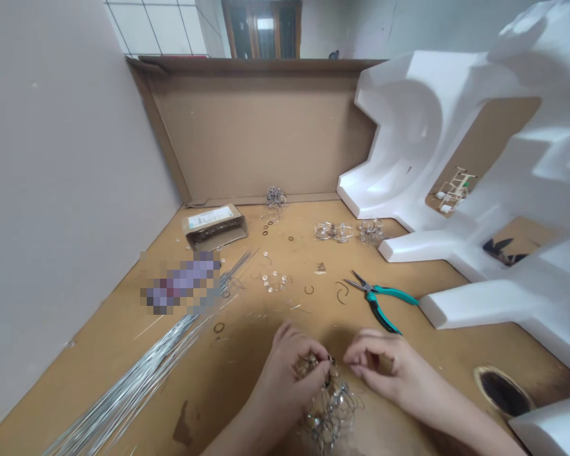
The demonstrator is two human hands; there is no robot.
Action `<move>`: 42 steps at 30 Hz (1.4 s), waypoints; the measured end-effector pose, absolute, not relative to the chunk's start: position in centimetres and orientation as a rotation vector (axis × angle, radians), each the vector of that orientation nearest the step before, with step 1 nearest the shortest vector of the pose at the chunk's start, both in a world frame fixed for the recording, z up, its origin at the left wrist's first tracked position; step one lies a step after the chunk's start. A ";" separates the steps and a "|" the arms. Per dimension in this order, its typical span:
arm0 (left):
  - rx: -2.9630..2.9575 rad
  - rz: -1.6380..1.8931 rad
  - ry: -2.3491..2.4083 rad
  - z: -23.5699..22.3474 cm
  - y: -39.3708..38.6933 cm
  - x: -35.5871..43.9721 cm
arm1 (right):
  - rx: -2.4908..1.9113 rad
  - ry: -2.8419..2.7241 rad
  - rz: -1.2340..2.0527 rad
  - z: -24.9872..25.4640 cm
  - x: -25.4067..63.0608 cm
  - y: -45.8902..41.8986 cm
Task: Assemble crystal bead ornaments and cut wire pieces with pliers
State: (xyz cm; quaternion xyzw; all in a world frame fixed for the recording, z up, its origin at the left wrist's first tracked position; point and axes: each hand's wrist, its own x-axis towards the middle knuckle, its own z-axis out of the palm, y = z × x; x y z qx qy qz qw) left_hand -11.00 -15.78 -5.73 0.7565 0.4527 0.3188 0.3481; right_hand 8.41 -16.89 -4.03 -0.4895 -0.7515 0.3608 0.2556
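Partly, in the head view, the left hand (289, 373) hides the tangled wire cluster (330, 411) its thumb and finger pinch at the near middle, and the frame's bottom edge crops that cluster and the long wire bundle (147, 367) at near left. The right hand (394, 370) curls its fingertips beside the cluster, whether touching or gripping something thin cannot be told, and pixelation masks an object (183, 282) at left. White foam (408, 114) bounds the right, a cardboard panel (261, 126) the far edge, leaving fairly open tabletop (261, 323) between hands and pliers (373, 292).
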 end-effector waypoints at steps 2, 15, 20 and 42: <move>1.945 0.815 1.180 -5.7 -15.8 -11.0 | -1.280 -2.092 0.930 -4.8 8.3 -17.3; 1.893 0.803 1.187 -5.3 -15.8 -10.9 | -0.898 -2.333 0.445 -5.6 7.0 -16.4; 1.893 0.801 1.207 -5.3 -15.9 -11.0 | -0.856 -2.242 0.570 -5.6 7.0 -16.3; 2.367 1.151 0.864 -5.1 -16.4 -11.1 | -1.296 -1.422 1.677 -4.0 6.2 -17.8</move>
